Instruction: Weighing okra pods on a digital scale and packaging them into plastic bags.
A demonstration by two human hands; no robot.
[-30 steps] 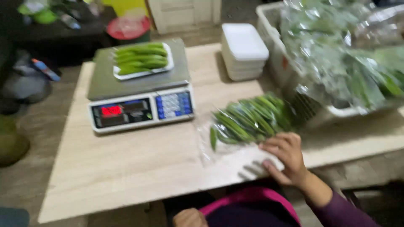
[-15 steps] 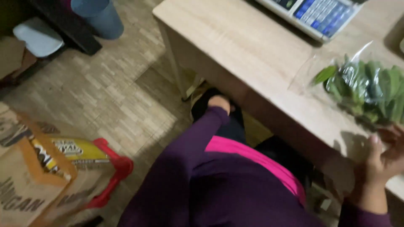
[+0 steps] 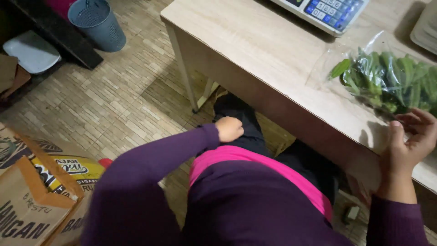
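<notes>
Compared with half a second ago, little changes: view stays tipped down and left toward the floor, left arm pulls in slightly, and the right hand sits at the same table edge. Against the frame a second ago it is a big swing, as the scale then sat centre view and now only its corner shows.

Right hand [image 3: 409,141] rests at the near edge of the wooden table [image 3: 255,50], fingers curled loosely and partly open, fingertips touching the near end of the clear plastic bag of green vegetables [image 3: 387,79]. It looks like a light pinch on the film, not a full grasp; can't tell if the thumb actually clamps it. Bag lies flat on the table, open mouth end toward the digital scale [image 3: 325,11], contents bunched toward the hand.

Left hand [image 3: 229,129] is closed into a loose fist, down by the lap below the tabletop, holding nothing visible.

Risks as I judge them:
- Head is turned away from the bag, so the right hand works unsighted. A blind tug on thin film could drag the bag off the near edge.
- Bag mouth appears unsealed. Pulling from the closed end could spill vegetables onto the table or the floor.
- Grip is on film only; it can slip or stretch.
- Left hand is well apart from the bag, so there is no second support if it slides.

On the floor: a grey perforated bin [image 3: 96,23] at upper left, cardboard boxes [image 3: 27,200] at lower left beside the person's seat.
</notes>
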